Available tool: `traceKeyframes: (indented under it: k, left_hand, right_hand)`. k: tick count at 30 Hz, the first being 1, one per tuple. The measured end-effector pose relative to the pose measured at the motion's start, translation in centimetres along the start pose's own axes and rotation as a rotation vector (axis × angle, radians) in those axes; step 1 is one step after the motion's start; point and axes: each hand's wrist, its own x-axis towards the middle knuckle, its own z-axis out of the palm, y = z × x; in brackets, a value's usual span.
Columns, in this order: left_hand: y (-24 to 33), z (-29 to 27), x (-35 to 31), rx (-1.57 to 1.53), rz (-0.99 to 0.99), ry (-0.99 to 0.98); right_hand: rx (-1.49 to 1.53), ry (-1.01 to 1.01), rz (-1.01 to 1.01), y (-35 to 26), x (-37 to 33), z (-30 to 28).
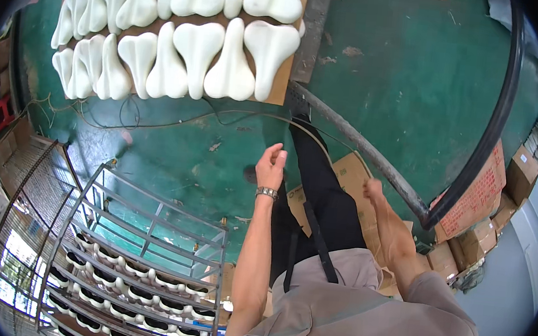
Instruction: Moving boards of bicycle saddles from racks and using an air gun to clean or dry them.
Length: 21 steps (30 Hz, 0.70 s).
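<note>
My left hand, with a watch on the wrist, is held out in front of my body over the green floor. Its fingers are loosely bent with the thumb apart, and nothing shows in them. To the right, my right hand hangs beside my leg, above a flattened cardboard sheet. Its fingers are curled in, and no object can be seen in it. Nearest ahead of both hands lie rows of white bicycle saddles on a brown board; neither hand touches them.
At lower left stands a metal rack with several shelves of white saddle shapes. A hose crosses the floor before me. A grey metal bar and a black curved tube lie to my right, near cardboard boxes.
</note>
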Motion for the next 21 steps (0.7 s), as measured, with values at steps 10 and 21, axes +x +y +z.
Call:
traceKeyframes:
  k: [10,21]
  left_hand:
    - [-0.8,0.6,1.9,-0.769,-0.399,-0.021]
    - [-6.8,2.2,16.5,-1.126,-0.385,0.288]
  right_hand:
    - [-0.677,-0.102,-0.596,-9.1,-7.6,9.8]
    - [0.136,0.249,-1.08,-52.9,-4.6,22.9]
